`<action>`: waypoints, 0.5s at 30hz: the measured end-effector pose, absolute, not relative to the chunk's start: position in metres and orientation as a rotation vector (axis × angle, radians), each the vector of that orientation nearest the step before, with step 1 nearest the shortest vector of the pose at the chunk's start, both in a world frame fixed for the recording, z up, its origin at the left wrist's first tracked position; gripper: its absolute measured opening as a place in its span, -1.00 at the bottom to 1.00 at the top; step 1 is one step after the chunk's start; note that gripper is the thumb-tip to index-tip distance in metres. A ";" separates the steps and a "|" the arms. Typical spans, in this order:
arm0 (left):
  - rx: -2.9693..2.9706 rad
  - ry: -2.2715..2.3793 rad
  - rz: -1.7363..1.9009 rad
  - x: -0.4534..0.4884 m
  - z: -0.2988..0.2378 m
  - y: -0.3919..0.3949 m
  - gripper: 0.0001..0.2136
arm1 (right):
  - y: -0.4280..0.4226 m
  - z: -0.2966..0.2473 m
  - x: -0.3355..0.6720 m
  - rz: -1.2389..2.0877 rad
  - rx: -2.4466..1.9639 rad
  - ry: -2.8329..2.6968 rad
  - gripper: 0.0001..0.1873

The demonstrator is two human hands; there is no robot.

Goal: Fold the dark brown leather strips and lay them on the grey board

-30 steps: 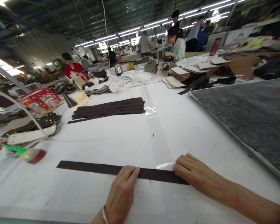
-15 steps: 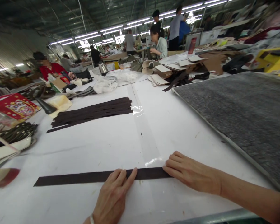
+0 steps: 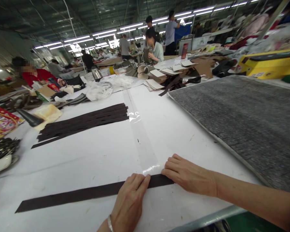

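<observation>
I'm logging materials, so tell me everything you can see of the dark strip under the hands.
The dark strip is long, narrow, flat, matte and brownish, possibly leather or fabric. It lies straight on the white tabletop, its free left end looking slanted. The left hand rests its fingers on it, right of its middle; the right hand touches and partly hides its right end.

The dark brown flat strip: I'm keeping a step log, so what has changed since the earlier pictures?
The left hand has moved rightward along the dark brown flat strip, closer to the right hand. The head view has swung right. Both hands stay on the strip; the dark brown strip pile lies as before.
</observation>
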State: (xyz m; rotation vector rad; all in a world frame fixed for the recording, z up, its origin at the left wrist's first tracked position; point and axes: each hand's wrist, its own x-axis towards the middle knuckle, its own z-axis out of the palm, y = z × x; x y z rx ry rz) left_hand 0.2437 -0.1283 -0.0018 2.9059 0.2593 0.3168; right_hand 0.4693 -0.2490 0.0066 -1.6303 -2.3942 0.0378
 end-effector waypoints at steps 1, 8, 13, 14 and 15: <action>2.903 0.256 0.300 0.244 -0.004 -0.129 -0.50 | -0.250 0.006 0.470 0.040 -1.619 -2.401 -0.81; 2.948 0.177 0.277 0.241 -0.009 -0.128 -0.42 | -0.257 0.009 0.475 0.004 -1.570 -2.460 -0.76; 2.999 0.179 0.275 0.245 -0.010 -0.129 -0.40 | -0.262 0.008 0.476 -0.044 -1.554 -2.473 -0.73; 3.013 0.184 0.277 0.246 -0.010 -0.129 -0.39 | -0.262 0.008 0.477 -0.052 -1.547 -2.476 -0.72; 3.031 0.192 0.278 0.247 -0.009 -0.130 -0.38 | -0.263 0.008 0.477 -0.064 -1.540 -2.479 -0.71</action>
